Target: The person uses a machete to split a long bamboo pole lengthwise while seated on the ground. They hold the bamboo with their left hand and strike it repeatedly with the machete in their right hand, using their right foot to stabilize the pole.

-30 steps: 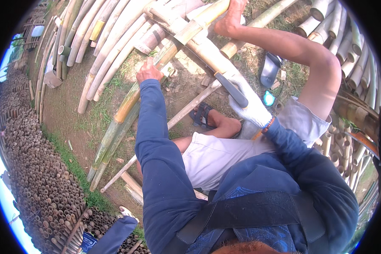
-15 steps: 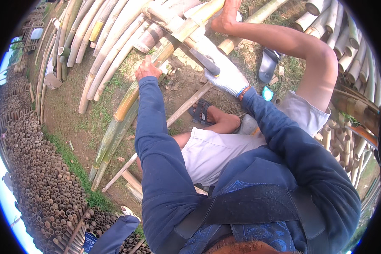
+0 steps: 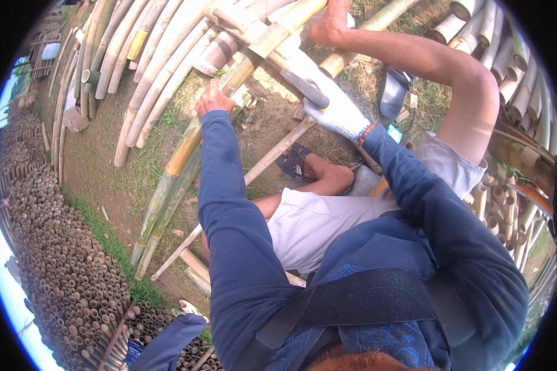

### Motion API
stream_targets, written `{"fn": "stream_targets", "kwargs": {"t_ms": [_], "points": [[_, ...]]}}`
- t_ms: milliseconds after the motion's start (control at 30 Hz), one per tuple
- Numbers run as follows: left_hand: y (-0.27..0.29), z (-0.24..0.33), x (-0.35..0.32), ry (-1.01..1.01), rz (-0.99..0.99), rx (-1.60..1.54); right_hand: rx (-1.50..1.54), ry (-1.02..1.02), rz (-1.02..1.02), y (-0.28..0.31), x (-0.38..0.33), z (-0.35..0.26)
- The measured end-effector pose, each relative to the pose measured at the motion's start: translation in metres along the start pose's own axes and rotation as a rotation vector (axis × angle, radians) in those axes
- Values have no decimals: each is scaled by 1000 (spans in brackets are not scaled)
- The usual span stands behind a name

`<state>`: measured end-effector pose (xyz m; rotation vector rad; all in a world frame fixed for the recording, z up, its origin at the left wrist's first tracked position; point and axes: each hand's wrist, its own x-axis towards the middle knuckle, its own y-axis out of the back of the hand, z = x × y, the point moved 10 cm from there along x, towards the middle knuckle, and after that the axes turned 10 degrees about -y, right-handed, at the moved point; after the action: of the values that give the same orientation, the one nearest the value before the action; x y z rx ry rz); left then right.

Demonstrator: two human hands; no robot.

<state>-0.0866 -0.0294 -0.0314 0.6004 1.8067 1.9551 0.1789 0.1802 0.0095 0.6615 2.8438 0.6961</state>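
A long bamboo pole (image 3: 185, 147), yellow to green, slants from the lower left up past my left hand to the top middle. My bare left hand (image 3: 215, 100) is closed around it below a dark band. In a white glove, my right hand (image 3: 337, 111) grips a cutting tool by its dark grey handle (image 3: 306, 90). The tool's narrow dark blade reaches left to the pole above my left hand; I cannot tell whether it is a saw or a knife. The pole passes over a bamboo crosspiece (image 3: 232, 23). My bare foot (image 3: 332, 23) is beside the pole's upper part.
Bamboo poles (image 3: 161, 80) lie at the upper left, and cut lengths (image 3: 507, 55) are piled at the right. A stack of bamboo ends (image 3: 62, 247) fills the left. A thin stick (image 3: 272, 154) crosses beneath my arms. A loose sandal (image 3: 393, 94) rests on the ground.
My gloved right hand and the tool's handle have shifted slightly to the right, away from the pole. My left hand stays at nearly the same place on the pole.
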Motion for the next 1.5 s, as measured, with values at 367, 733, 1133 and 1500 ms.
{"fn": "stream_targets", "kwargs": {"t_ms": [367, 733, 1133, 1500], "points": [[-5, -14, -14, 53, -68, 34, 67, -185, -121, 72, -178, 2], [-6, -8, -7, 19, -39, 20, -35, -16, 31, 0, -5, -15], [-17, -14, -6, 49, -64, -1, 12, -154, -144, 13, -53, 7], [-9, -21, -9, 38, -29, 1, 9, -134, -126, 54, -153, 8]]}}
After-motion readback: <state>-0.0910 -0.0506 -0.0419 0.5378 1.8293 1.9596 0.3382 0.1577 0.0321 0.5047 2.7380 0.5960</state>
